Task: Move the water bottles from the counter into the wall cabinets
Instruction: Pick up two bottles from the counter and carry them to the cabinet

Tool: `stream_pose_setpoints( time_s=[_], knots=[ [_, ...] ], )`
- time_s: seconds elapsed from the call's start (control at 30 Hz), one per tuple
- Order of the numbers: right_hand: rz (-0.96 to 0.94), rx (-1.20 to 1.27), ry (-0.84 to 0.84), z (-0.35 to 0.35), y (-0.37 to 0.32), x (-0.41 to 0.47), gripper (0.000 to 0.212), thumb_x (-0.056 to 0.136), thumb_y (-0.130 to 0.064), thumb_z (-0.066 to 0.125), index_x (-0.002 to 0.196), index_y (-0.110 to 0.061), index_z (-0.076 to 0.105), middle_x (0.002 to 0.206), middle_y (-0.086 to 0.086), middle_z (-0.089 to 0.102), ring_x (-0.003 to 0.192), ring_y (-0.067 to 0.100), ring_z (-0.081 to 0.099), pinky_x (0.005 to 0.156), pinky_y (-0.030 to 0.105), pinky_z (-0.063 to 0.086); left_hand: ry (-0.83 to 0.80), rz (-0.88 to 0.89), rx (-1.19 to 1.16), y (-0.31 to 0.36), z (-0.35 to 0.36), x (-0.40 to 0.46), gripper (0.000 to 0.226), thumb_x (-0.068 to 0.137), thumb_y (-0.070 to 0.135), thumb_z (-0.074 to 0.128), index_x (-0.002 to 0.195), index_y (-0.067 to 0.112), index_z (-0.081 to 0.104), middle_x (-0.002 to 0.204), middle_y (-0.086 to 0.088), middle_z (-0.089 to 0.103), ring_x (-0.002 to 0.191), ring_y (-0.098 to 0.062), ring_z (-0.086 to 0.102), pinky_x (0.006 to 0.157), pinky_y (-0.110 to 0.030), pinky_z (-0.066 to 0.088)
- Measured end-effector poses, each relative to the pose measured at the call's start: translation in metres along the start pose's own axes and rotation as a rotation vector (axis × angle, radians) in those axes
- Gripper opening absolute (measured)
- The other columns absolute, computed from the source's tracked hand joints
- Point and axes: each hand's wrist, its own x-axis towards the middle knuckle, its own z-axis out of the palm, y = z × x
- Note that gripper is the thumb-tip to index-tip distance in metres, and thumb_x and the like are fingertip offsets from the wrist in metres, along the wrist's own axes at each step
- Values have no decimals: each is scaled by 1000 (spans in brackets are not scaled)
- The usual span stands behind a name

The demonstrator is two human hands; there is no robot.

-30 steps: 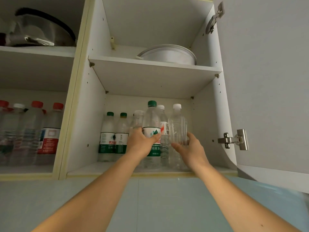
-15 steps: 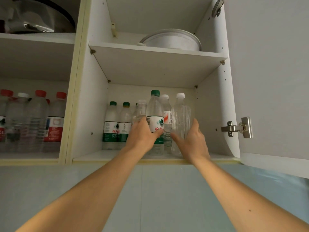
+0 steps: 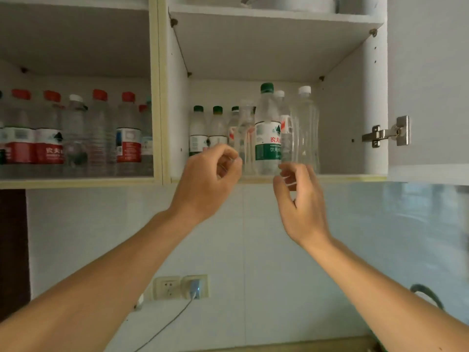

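Both our left hand [image 3: 208,181] and right hand [image 3: 300,199] hang loosely curled, empty, below the shelf at frame centre. The green-capped bottle [image 3: 267,133] stands there (likely light, thin-walled, crushable); we'd take such bottles mid-body.

White round pan or basin [image 3: 291,2] on the upper shelf, only its bottom edge in view. Silver metal door hinge [image 3: 387,133] on the right side panel, joined to the open grey cabinet door [image 3: 429,80]. Pale glossy wall tiles [image 3: 279,237] below the cabinets. 2 cream wall sockets side by side: left one [image 3: 167,287] free, right one [image 3: 195,287] with a white plug, its thin grey cable [image 3: 162,329] running down-left. Dark brown strip [image 3: 12,250] at far left. Dark curved handle [image 3: 426,295] at lower right, partly hidden.
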Motion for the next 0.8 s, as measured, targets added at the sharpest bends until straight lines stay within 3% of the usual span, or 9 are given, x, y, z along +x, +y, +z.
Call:
stream_pose_setpoints(
  time_s=[0.1, 0.17, 0.33, 0.57, 0.67, 0.8],
  knots=[
    [96, 76, -107, 23, -20, -52, 26, 99, -30, 46, 110, -15, 64, 105, -1, 61, 90, 2, 57, 75, 7, 40, -69, -98, -47, -18, -22, -51, 16, 96, 39, 56, 96, 27, 67, 76, 12, 66, 71, -8, 66, 57, -25, 56],
    [170, 91, -181, 39, -29, -88, 24, 100, -34, 42, 103, -23, 63, 102, -7, 62, 94, 0, 57, 76, 9, 41, -113, -194, -68, -36, -37, -90, 16, 95, 40, 56, 94, 28, 67, 79, 13, 68, 71, -10, 67, 58, -27, 57],
    [527, 146, -416, 72, -40, -181, 19, 99, -41, 45, 92, -32, 61, 88, -3, 68, 85, 21, 64, 80, 48, 55, -233, -554, -115, -87, -69, -208, 13, 98, 32, 60, 88, 29, 68, 76, 3, 69, 66, -14, 67, 57, -31, 58],
    [832, 35, -649, 109, -46, -305, 21, 100, -36, 53, 105, -20, 67, 94, 1, 72, 85, 23, 69, 85, 52, 56, -444, -884, -86, -139, -93, -362, 21, 98, 43, 55, 90, 29, 68, 80, 3, 71, 72, -15, 69, 60, -30, 59],
    [967, 35, -736, 126, -51, -354, 23, 100, -31, 56, 113, -15, 65, 99, 4, 70, 87, 24, 70, 86, 52, 56, -555, -977, -58, -158, -90, -408, 24, 99, 44, 53, 97, 26, 68, 87, 4, 71, 79, -15, 68, 68, -32, 59],
    [1161, 16, -923, 143, -53, -415, 32, 95, -23, 65, 125, -11, 61, 109, 8, 65, 97, 29, 68, 91, 48, 56, -791, -1030, 91, -181, -87, -472, 24, 98, 37, 60, 111, 18, 67, 102, 5, 69, 94, -14, 65, 78, -27, 47]
  ],
)
